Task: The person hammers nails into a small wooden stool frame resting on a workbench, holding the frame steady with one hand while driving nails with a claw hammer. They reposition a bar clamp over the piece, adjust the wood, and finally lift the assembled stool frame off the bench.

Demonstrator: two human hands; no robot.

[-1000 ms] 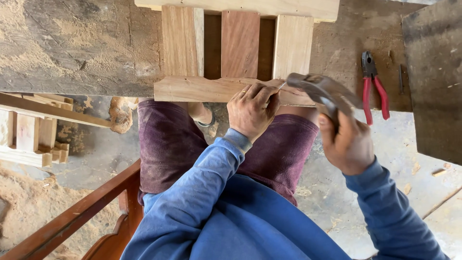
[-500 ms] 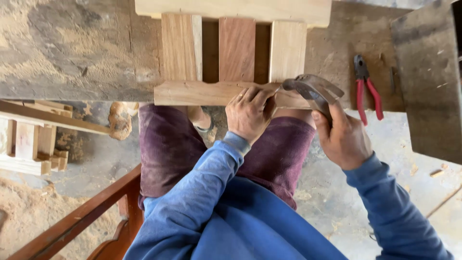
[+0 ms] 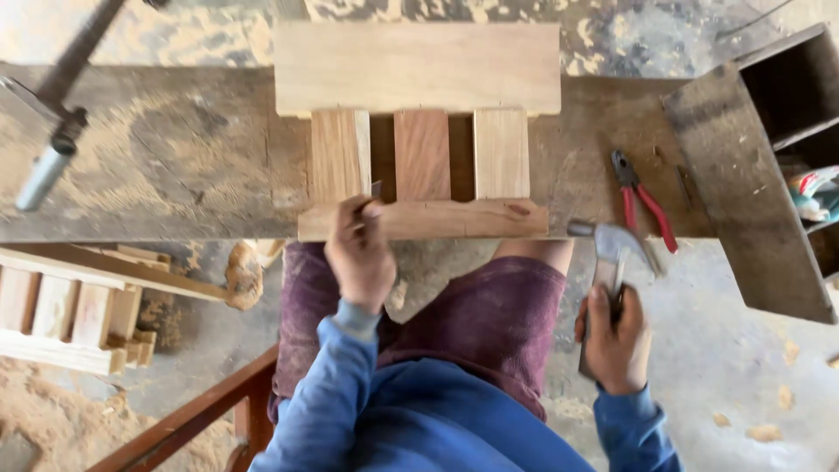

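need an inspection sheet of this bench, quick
surface: rough, stained workbench, dusty
job's things: wooden frame of three slats between two boards lies flat; small nail-like piece pinched at near board, too small to be sure
clutter: red-handled pliers, dark wooden box
hands: left hand on near board; right hand has its grip on a hammer, held off the frame
cables: nothing seen
surroundings: sawdust floor, slatted wooden piece at left

Left hand (image 3: 360, 253) extended forward, fingers pinched together, right hand (image 3: 614, 336) drawn back beside the thigh, fingers closed, both arms sleeved in blue.
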